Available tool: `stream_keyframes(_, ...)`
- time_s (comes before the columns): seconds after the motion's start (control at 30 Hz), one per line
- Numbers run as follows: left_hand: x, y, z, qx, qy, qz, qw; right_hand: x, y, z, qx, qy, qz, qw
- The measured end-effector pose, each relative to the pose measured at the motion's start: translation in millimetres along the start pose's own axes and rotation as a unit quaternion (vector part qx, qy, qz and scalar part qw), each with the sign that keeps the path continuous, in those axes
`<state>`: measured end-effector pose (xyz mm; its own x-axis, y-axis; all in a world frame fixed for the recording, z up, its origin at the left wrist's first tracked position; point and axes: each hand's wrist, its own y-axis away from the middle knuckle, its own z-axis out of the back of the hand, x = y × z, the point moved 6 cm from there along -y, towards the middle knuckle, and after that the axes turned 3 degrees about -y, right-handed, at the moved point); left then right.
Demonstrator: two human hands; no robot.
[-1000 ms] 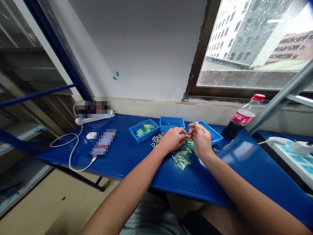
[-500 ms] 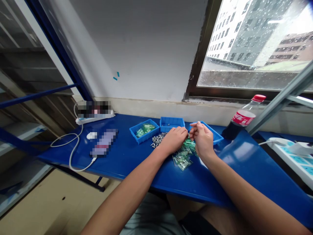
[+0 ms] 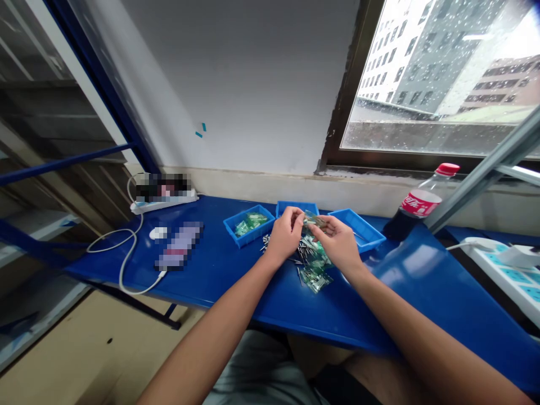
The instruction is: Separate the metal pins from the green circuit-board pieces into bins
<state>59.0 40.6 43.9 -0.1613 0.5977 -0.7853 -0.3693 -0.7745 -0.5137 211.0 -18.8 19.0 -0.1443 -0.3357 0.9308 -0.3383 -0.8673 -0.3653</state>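
Between my two hands, above the pile on the table, is a small clear plastic bag [image 3: 313, 218] with a greenish tint. My left hand [image 3: 287, 233] pinches its left side with thumb and fingers. On the other side, the closed fingers of my right hand [image 3: 338, 239] grip it; what the bag contains is too small to make out. Below my hands lie loose metal screws [image 3: 298, 254], partly hidden by my left hand, and a heap of similar small bags [image 3: 315, 277].
Behind the pile stand a left blue bin [image 3: 239, 241] holding small bags, a middle blue bin [image 3: 291, 206] and a right blue bin [image 3: 370, 239]. A cola bottle [image 3: 417, 202] is at the right. A phone [image 3: 179, 247] with a white cable [image 3: 122, 270] lies on the left.
My left hand has drawn back left and turned upright from the pile. My right hand has moved slightly down and left. A small plastic bag now shows between them.
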Motion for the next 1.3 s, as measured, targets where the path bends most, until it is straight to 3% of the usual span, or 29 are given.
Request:
stream_keyframes(0.2, 11, 0, -7.9, 0.030, 0.132, 0.054, 0.989, -2, -2, 4, -0.028, -0.053, -0.023, 0.998)
stream_keyframes(0.37, 18, -3, -5.8, 0.026, 0.145, 0.068, 0.987, 1, -2, 3, -0.026, -0.071, -0.036, 0.996)
stream_keyframes(0.43, 13, -2, 0.3, 0.010, 0.086, 0.041, 0.995, 0, -2, 6, -0.035, -0.058, -0.048, 0.997)
stream_keyframes(0.5, 2, 0, 6.3, -0.002, -0.012, -0.026, 1.000, -1, -2, 9, -0.046, -0.047, -0.053, 0.996)
stream_keyframes(0.6, -15, 6, 4.5, 0.030, -0.118, -0.136, 0.983, -1, -2, 11, -0.053, -0.057, -0.042, 0.996)
stream_keyframes(0.73, -14, 11, -4.0, 0.077, -0.145, -0.166, 0.972, -1, -2, 6, -0.041, -0.093, -0.054, 0.993)
stream_keyframes(0.93, -4, 5, -2.4, 0.063, -0.105, -0.094, 0.988, 2, -1, 3, -0.025, -0.089, -0.056, 0.994)
stream_keyframes(1.1, 2, 2, 5.7, 0.027, -0.027, -0.025, 0.999, 6, -2, 9, -0.049, 0.029, 0.002, 0.998)
stream_keyframes(1.2, 6, 1, 4.1, 0.042, 0.039, 0.004, 0.998, 11, -2, 11, -0.052, 0.102, 0.034, 0.993)
stream_keyframes(1.3, 8, 1, 0.3, 0.067, 0.103, 0.022, 0.992, 11, -2, 7, -0.007, 0.086, 0.023, 0.996)
